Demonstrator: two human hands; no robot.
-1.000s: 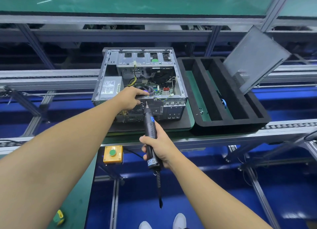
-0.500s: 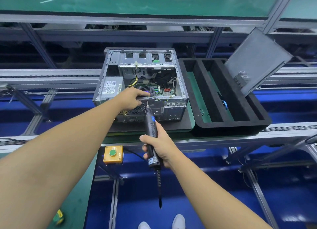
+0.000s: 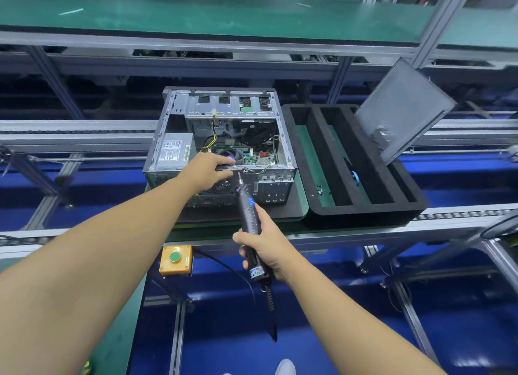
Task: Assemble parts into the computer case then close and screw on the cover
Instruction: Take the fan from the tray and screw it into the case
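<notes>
The open computer case (image 3: 173,150) lies on a black mat with its inside facing up, showing the power supply, motherboard and cables. My left hand (image 3: 206,170) grips the case's near top edge, fingers curled over the rim. My right hand (image 3: 265,248) holds a black electric screwdriver (image 3: 249,220). Its bit touches the case's rear panel just right of my left fingers. The grey side cover (image 3: 400,111) leans tilted against the rail at the right, apart from the case.
A black foam tray (image 3: 364,214) with long slots sits right of the case; small screws lie on its green bottom (image 3: 319,191). A yellow box with a green button (image 3: 175,259) hangs under the conveyor edge. Aluminium rails run left and right.
Only the view has shifted slightly. Both hands and the screwdriver keep their places at the case's rear edge.
</notes>
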